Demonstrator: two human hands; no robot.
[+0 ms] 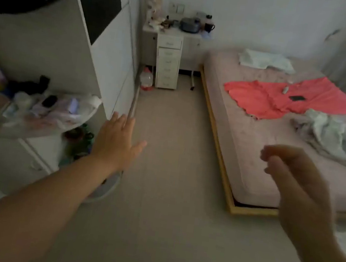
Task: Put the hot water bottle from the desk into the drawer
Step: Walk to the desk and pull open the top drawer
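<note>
**Item: hot water bottle, not yet in hand**

Location: not identifiable with certainty. The table (172,32) at the far wall carries a clutter of small things, a grey pot (190,25) and a dark mug (209,27) among them; the bottle presumably sits in that group (too small and blurred to pick out, so its long axis cannot be told).

Destination: white drawer unit (168,63) directly under the table's front edge, all drawers apparently closed.

Left hand (119,139): raised, palm down, fingers (128,122) straight and loosely spread, holding nothing.

Right hand (294,181): raised, fingers (275,156) curled inward, empty as far as the blur allows.

Relation: table and drawers lie well ahead of both hands, across open floor (158,195), slightly left of centre. The left hand sits nearer that line; the right hangs over the bed's (256,131) edge side.

Adjacent: wardrobe (111,55) on the left, red garment (283,97) on the bed.

Assessment: approach stage only; walking forward comes before any reach.
</note>
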